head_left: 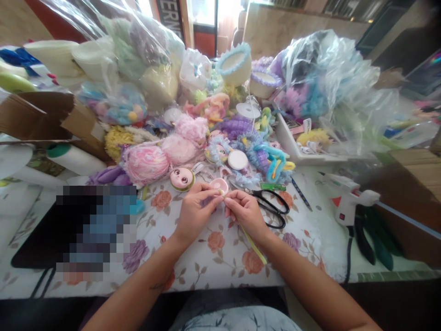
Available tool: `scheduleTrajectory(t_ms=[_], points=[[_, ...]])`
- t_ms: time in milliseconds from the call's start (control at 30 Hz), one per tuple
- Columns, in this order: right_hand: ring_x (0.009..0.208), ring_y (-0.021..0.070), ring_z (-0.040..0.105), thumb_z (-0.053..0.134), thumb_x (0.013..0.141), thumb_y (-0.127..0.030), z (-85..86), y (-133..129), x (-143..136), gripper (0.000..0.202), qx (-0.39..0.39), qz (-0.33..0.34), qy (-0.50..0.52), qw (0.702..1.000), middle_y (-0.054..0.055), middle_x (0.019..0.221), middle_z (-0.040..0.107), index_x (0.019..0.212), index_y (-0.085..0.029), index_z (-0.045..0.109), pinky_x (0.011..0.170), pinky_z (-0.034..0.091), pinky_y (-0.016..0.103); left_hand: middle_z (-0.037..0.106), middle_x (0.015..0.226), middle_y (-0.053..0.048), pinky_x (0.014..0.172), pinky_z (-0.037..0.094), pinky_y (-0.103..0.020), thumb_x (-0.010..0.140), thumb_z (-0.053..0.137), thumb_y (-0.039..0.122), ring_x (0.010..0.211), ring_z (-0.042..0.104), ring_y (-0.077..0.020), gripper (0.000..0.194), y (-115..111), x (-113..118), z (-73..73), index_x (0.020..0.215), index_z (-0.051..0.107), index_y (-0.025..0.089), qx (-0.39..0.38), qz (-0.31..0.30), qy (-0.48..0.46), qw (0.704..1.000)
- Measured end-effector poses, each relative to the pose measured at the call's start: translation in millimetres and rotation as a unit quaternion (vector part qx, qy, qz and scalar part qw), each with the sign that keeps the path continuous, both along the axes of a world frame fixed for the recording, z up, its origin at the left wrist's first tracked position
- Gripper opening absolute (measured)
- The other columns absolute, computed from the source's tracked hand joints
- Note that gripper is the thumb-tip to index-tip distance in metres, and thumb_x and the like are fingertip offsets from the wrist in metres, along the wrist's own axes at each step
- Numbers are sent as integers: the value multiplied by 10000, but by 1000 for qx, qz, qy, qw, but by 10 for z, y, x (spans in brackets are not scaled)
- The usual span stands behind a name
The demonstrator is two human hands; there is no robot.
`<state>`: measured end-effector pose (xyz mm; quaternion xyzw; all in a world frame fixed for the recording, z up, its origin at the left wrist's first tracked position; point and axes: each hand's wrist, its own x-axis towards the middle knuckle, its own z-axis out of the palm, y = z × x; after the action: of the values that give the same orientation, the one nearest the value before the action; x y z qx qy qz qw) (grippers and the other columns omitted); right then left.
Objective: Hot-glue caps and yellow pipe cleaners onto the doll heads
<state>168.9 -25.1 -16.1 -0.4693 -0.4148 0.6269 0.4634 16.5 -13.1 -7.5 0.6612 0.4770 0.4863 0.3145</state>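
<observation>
My left hand [198,209] and my right hand [246,212] meet over the flowered tablecloth, fingertips pinched close together. Between them they grip a narrow yellow-green ribbon [254,246]; its loose tail hangs below my right hand toward the table's front edge. The small bit at my fingertips is partly hidden. Just behind the fingers lies a pink round piece [219,185]. Left of it sits a doll-face disc [182,178] with large eyes. Black-handled scissors [275,209] rest beside my right hand.
Pink yarn balls [146,161], a ribbon spool [248,109] and fluffy trims pile up behind. A white tray [310,158] and a glue gun [347,197] stand right, with pliers-like dark handles [375,234]. At left are a cardboard box [81,119] and a dark, partly blurred-out device [44,239].
</observation>
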Motion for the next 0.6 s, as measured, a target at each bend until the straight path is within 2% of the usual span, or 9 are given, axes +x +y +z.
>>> scheduleTrajectory(t_ms=[133,233,400,500,600], points=[[375,69,418,666,786,-355,12,1,-1,187,-8,0,10,1000,-40,513,602,758,-182,600,342,365,168,655,884,-47,750,528,-297,833,666,224,861,637,-177,75,2,0,-1,863,730,197,11,-10,10,1000],[357,69,425,676,771,-346,25,-1,1,191,-30,-2,29,999,-36,501,612,735,-183,583,333,359,168,672,896,-57,800,507,-330,874,610,205,887,620,-191,87,9,7,-38,887,694,190,82,-13,74,994],[385,79,476,708,723,-342,62,19,22,205,-85,14,88,992,-4,541,650,711,-172,594,344,378,169,660,865,-73,798,477,-350,913,499,157,850,553,-211,146,12,14,-86,919,644,177,224,-11,233,946],[447,79,504,691,695,-271,80,38,49,138,-116,36,153,981,29,638,686,739,-150,641,381,407,169,646,848,-70,804,470,-343,920,462,138,828,533,-213,172,14,-6,-72,914,628,183,260,-3,285,922],[470,76,511,698,703,-264,69,40,64,174,-115,56,164,978,45,720,703,820,-139,670,399,409,173,629,843,-75,818,463,-341,917,445,112,826,515,-218,184,24,-35,-55,922,618,174,279,-4,321,905]])
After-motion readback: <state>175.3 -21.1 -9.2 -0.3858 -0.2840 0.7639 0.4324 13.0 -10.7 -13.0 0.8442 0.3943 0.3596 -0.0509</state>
